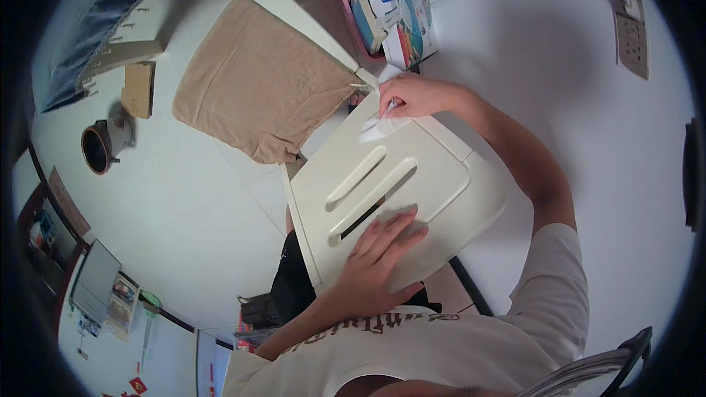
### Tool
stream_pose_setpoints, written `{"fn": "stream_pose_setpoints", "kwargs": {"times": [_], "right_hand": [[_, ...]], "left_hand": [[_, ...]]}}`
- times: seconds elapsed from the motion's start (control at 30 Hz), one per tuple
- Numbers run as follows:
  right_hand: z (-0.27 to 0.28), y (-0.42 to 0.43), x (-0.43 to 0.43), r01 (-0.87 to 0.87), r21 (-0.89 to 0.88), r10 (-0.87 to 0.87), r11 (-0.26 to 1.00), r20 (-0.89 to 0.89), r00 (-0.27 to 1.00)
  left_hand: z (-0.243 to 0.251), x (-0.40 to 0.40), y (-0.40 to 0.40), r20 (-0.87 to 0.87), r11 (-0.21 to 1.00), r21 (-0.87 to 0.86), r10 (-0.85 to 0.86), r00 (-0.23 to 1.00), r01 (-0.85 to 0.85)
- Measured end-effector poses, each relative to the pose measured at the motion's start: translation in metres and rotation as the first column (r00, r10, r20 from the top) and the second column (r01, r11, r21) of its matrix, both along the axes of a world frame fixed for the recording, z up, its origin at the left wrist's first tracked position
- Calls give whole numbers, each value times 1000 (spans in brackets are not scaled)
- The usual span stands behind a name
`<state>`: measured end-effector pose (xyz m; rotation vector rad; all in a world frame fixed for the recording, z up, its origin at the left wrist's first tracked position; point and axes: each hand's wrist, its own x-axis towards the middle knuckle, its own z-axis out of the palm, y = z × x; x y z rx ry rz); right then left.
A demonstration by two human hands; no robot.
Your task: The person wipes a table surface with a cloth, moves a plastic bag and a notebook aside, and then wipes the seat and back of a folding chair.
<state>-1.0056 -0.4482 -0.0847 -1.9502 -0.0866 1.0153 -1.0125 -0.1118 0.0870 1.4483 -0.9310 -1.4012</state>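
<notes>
Before me stands a cream plastic chair, its backrest (386,187) pierced by long slots between raised, rounded bars. My left hand (380,264) lies on the near part of the backrest, palm down with fingers apart, holding nothing. At the far right corner of the backrest, my right hand (411,96) pinches a crumpled white wipe (380,128); the wipe lies against the panel's surface. I cannot tell whether it is paper or cloth. Beyond the backrest, a tan fabric cover (265,82) lies over the seat, with a cream edge (303,16) showing along one side.
A white wall (529,88) runs close along my right, with a socket panel (629,22) and plugged-in cable. A pink basket (353,16) holding books and boxes stands past the chair. On the tiled floor at left are a cylindrical pot (102,143) and a cardboard box (138,90).
</notes>
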Motion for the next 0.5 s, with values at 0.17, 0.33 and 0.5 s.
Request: {"fn": "stream_pose_setpoints", "kwargs": {"times": [0.17,0.33,0.5], "right_hand": [[14,4,19,-152,231,180,961,-107,978],[-49,10,14,-82,99,75,992,81,994],[-95,16,13,-119,-5,118,993,178,977]], "left_hand": [[16,11,2,89,995,62,-79,993,74],[46,-13,-11,394,968,212,39,918,-132],[45,-28,-10,498,911,256,162,852,-323]]}}
